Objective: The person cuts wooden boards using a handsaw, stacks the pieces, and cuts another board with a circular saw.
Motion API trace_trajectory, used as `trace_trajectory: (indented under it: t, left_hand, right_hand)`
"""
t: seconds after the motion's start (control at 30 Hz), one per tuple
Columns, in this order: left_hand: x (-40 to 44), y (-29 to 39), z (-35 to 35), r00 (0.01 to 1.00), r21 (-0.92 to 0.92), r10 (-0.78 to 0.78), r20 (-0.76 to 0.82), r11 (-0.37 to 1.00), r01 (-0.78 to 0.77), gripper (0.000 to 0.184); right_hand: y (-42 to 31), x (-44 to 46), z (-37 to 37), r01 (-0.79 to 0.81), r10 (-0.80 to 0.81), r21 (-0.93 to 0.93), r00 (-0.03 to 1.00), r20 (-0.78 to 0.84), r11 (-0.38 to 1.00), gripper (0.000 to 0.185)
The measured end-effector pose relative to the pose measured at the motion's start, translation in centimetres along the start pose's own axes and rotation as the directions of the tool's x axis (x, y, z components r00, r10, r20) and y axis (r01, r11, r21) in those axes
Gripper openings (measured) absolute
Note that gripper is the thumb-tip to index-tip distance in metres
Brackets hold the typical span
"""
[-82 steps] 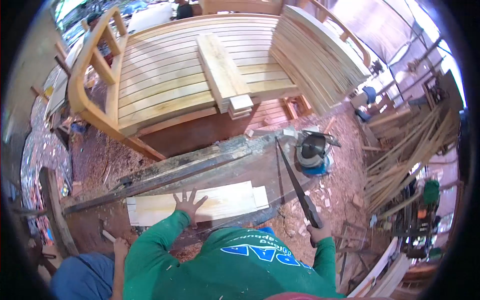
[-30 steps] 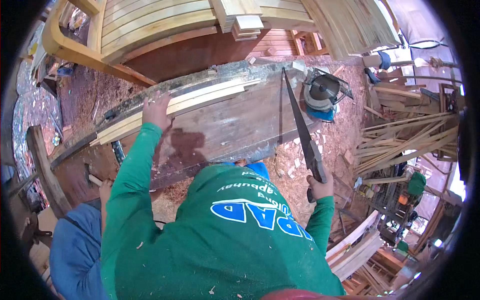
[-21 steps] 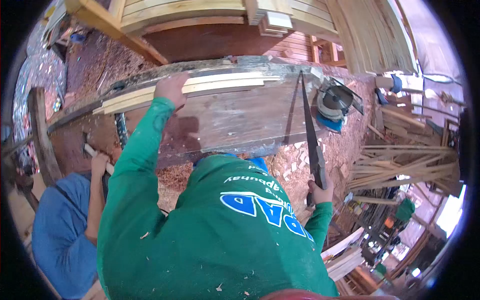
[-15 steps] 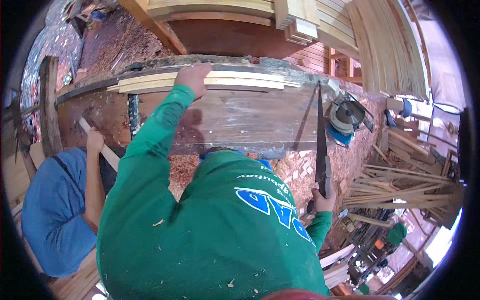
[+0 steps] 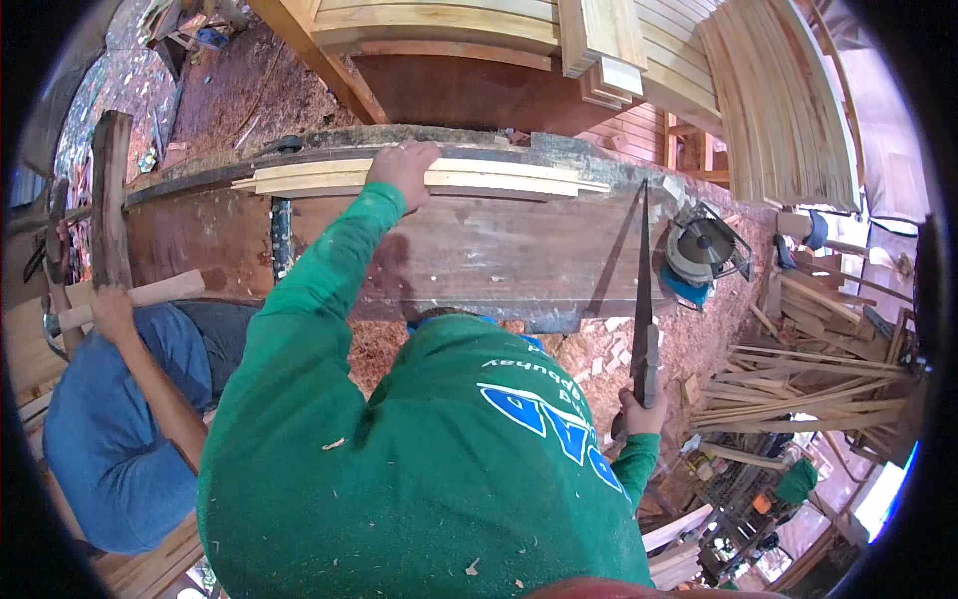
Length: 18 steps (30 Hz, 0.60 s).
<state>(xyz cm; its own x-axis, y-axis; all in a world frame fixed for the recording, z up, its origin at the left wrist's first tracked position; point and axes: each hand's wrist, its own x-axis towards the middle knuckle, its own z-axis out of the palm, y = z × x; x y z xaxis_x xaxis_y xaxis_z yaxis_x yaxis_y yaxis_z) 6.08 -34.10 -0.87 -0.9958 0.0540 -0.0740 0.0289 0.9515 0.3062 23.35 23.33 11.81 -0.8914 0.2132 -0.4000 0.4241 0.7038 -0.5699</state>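
My left hand (image 5: 404, 172) grips light wooden strips (image 5: 504, 180) that lie side by side along the far part of the workbench (image 5: 469, 255). Its fingers curl over their far edge. In my right hand (image 5: 641, 411) is the handle of a handsaw (image 5: 643, 280). The dark blade points away from me, its tip over the right end of the bench, just beyond the strips. The saw does not touch the strips.
A circular saw (image 5: 699, 248) rests at the bench's right end. Offcuts (image 5: 619, 349) and shavings cover the floor, with scrap strips (image 5: 808, 389) piled at right. Stacked boards (image 5: 778, 110) stand behind. At left, a co-worker in a blue shirt (image 5: 115, 429) holds a wooden piece (image 5: 165, 290).
The co-worker's hand and wooden piece have moved left, and the piece has turned. My left hand stays on the strips and my right hand keeps the saw; the view has shifted slightly.
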Motion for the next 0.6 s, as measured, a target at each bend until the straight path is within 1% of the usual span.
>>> trace_trajectory:
  t: [0.1, 0.2, 0.23, 0.27, 0.3, 0.33, 0.37, 0.43, 0.5, 0.6]
  left_hand:
    - [0.1, 0.1, -0.3, 0.999, -0.009, 0.000, 0.033, 1.000, 0.000, 0.065]
    - [1.1, 2.1, -1.3, 0.995, -0.020, 0.012, 0.096, 1.000, -0.011, 0.075]
    - [1.8, 3.0, -1.3, 0.991, -0.027, 0.032, 0.133, 0.999, -0.029, 0.077]
    - [2.6, 3.8, -1.2, 0.984, -0.033, 0.055, 0.168, 0.998, -0.050, 0.079]
    - [3.5, 4.7, -1.1, 0.976, -0.039, 0.078, 0.202, 0.997, -0.072, 0.081]
    - [4.3, 5.6, -0.5, 0.975, -0.045, 0.115, 0.192, 0.993, -0.108, 0.081]
    - [5.0, 6.5, 0.3, 0.972, -0.050, 0.147, 0.184, 0.989, -0.140, 0.081]
    - [6.0, 8.3, 1.2, 0.966, -0.068, 0.204, 0.157, 0.978, -0.195, 0.081]
    - [6.9, 10.2, 1.4, 0.958, -0.087, 0.261, 0.116, 0.964, -0.252, 0.081]
    - [7.9, 13.1, 1.1, 0.953, -0.018, 0.261, 0.154, 0.965, -0.261, 0.081]
  right_hand:
    - [-0.7, -0.6, 0.6, -0.120, 0.123, 0.159, 0.992, -0.007, 0.980, 0.056]
    - [-2.6, -1.4, 1.8, -0.140, 0.201, 0.362, 0.970, -0.135, 0.921, 0.052]
    - [-4.3, -1.7, 2.1, -0.096, 0.198, 0.440, 0.961, -0.192, 0.893, 0.048]
    - [-5.5, -2.1, 2.1, -0.124, 0.239, 0.452, 0.949, -0.207, 0.883, 0.045]
    - [-4.8, -2.0, 2.4, -0.042, 0.162, 0.409, 0.951, -0.262, 0.911, 0.042]
    - [-5.8, -1.9, 2.8, 0.036, 0.082, 0.357, 0.947, -0.311, 0.933, 0.039]
    - [-7.1, -2.5, 2.7, 0.015, 0.111, 0.391, 0.948, -0.299, 0.920, 0.035]
    - [-9.7, -3.4, 2.3, 0.065, 0.088, 0.438, 0.943, -0.321, 0.897, 0.035]
    - [-9.9, -4.0, 2.2, 0.129, 0.038, 0.471, 0.944, -0.329, 0.873, 0.037]
    - [-11.4, -4.9, 2.7, 0.185, 0.014, 0.528, 0.937, -0.350, 0.829, 0.038]
